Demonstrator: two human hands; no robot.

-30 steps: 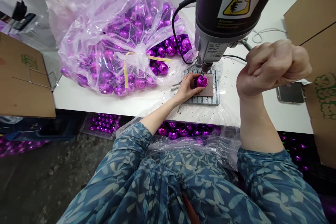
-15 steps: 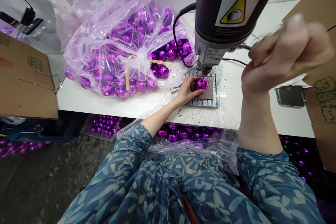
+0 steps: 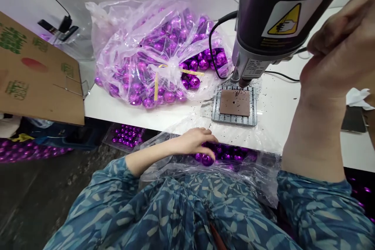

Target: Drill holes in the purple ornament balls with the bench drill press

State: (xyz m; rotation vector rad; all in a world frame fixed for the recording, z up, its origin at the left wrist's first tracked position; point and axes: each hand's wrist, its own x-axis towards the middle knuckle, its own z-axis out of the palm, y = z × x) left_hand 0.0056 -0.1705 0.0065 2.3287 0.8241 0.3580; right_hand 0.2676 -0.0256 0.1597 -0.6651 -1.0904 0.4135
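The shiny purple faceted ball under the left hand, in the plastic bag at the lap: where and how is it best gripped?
Best around its widest middle, coming from above. The shiny purple faceted ball is round and slick, lying among other balls in the clear open plastic bag, so only its top is free. The left hand is already over it, fingertips curled down; thumb and two fingers on opposite sides should hold it.

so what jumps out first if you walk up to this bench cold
The big clear bag of shiny purple balls heaped on the white table, left of the dark drill press head with its yellow warning sticker. The left hand dips into a second bag of balls at the lap; the right hand grips the press lever.
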